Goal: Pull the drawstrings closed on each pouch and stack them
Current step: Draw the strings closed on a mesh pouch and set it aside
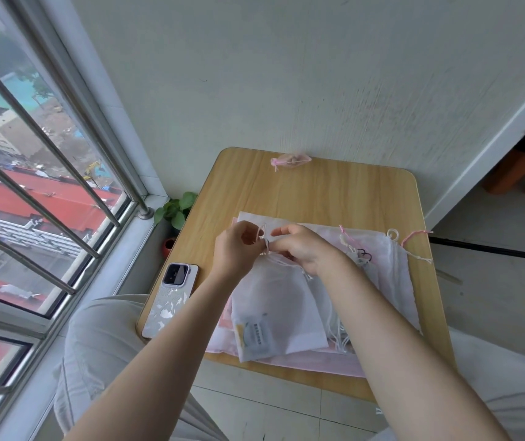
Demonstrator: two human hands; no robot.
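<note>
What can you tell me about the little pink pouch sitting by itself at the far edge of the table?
The small pink pouch looks like sheer gauzy fabric, already cinched shut, with a gathered neck and pink drawstring ends trailing at its left. It seems filled with something, though the contents are unclear. It lies on its side on the wooden table, close to the wall, apart from the other pouches and both hands.

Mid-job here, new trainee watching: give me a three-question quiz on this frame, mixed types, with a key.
1. True or false: both the left hand and the right hand pinch the drawstring at the mouth of the top white pouch.
2. The phone lies: A) on the table's left edge, B) against the far wall, C) on the pile of pouches.
3. Fill in: the small pink pouch lies alone at the table's ___ edge.

Key: 1 true; 2 A; 3 far.
</note>
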